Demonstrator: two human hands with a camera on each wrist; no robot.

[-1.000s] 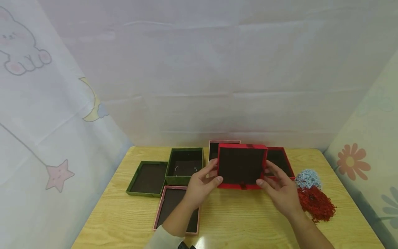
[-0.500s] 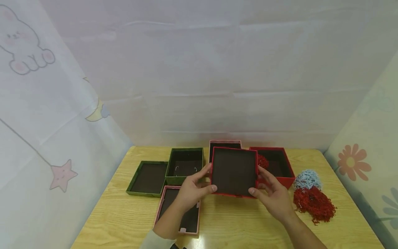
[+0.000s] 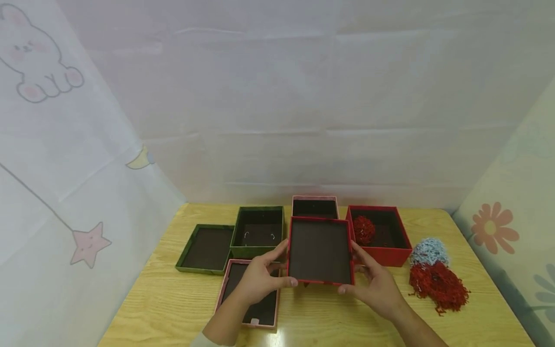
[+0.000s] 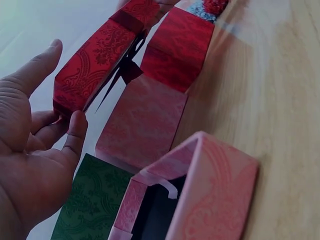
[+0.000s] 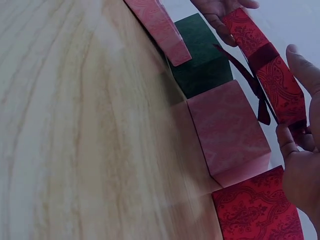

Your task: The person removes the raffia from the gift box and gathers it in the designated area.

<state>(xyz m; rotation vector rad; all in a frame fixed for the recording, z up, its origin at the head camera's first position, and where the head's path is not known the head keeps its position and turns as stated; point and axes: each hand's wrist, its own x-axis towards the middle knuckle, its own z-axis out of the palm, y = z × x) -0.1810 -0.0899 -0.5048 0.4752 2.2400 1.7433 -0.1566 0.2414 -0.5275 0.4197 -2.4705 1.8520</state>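
Note:
A square red box lid is held up above the table, its dark inside facing me. My left hand grips its left edge between thumb and fingers. On the opposite edge, my right hand holds it the same way. Both wrist views show the lid's patterned red side, and a dark red ribbon bow hangs beneath its outer face. Just behind the lid, to the right, stands a red box with a clump of red shredded paper inside. A pink box is partly hidden behind the lid.
Left of the lid stand a green box and a flat green lid. A pink lid lies nearer, partly under my left forearm. At right are piles of pale blue shredded paper and red shredded paper. A cloth wall rises behind the table.
Both hands have brought the red lid left and down, closer to me, and its tilt has changed. The red box and the paper clump inside have come into view.

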